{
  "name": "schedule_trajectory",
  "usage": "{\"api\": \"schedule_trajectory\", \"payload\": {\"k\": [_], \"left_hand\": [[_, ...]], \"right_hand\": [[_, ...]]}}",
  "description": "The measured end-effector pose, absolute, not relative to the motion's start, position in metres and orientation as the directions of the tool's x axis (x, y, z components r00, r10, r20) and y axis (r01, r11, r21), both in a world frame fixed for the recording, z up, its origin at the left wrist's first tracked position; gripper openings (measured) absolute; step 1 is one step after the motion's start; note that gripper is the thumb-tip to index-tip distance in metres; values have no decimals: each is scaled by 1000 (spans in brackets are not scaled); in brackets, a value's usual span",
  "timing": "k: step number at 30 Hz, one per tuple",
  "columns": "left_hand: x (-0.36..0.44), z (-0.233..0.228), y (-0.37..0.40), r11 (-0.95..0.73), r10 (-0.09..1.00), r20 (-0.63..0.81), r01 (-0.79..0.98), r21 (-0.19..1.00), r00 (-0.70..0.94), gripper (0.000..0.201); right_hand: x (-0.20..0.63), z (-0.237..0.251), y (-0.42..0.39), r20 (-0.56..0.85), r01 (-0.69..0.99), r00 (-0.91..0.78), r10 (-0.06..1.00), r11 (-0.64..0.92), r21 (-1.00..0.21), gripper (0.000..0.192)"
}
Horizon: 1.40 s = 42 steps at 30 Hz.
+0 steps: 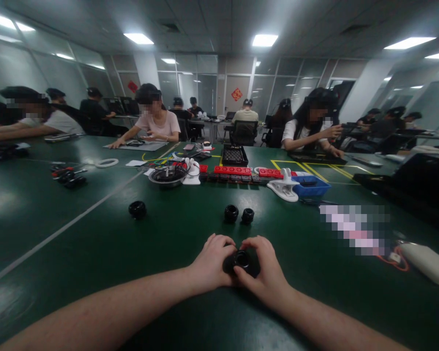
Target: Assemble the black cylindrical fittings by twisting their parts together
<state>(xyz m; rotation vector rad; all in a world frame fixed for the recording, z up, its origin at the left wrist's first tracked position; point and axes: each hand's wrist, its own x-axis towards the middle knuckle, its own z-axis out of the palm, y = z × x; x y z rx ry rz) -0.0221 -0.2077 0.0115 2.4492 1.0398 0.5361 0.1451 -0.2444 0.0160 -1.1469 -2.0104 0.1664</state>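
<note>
Four black cylindrical parts are on or just over the green worktop point(175, 248): one held part point(242, 258) toward the near edge, a close-set pair point(231, 213) just beyond it, and one lone part point(137, 209) nearer the left edge. Both forearms slant in from the near corners and meet at the held part. The left grip point(212, 259) curls about its left side, fingers bent; the right grip point(269, 267) wraps its right side, thumb on the near face and index finger arched over the far one, so both grasp it, opening facing up. Toward the far edge stand three containers: a round dish point(166, 181) with dark pieces inside, a black tray point(234, 158) whose contents are unclear, and a blue bin point(316, 189) holding something dark.
</note>
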Motion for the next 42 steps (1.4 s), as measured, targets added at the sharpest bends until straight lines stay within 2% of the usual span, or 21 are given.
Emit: {"api": "schedule_trajectory", "payload": {"k": [4,8,13,19,28,33,39,42], "left_hand": [[-23,10,-207,-633,739,188,570,524,647,53],[-24,10,-207,-636,733,184,564,528,654,52],[-24,12,-207,-646,728,196,562,517,657,48],[-23,13,-207,-633,733,182,561,533,655,43],[-24,12,-207,-632,733,169,569,526,659,43],[-23,13,-207,-624,736,157,570,535,658,44],[-23,11,-206,-624,735,160,565,539,659,62],[-23,11,-206,-624,735,157,569,535,659,62]], "right_hand": [[147,16,-246,552,596,-378,743,652,-469,39],[151,16,-246,538,571,-427,726,678,-462,52],[152,13,-246,563,646,-361,744,635,-424,56],[150,11,-247,624,680,-201,755,566,-466,38],[147,13,-245,630,694,-179,756,551,-464,42],[148,13,-245,594,644,-254,764,591,-485,39],[154,17,-250,533,486,-446,719,695,-530,44],[156,16,-250,552,472,-446,705,709,-525,45]]}}
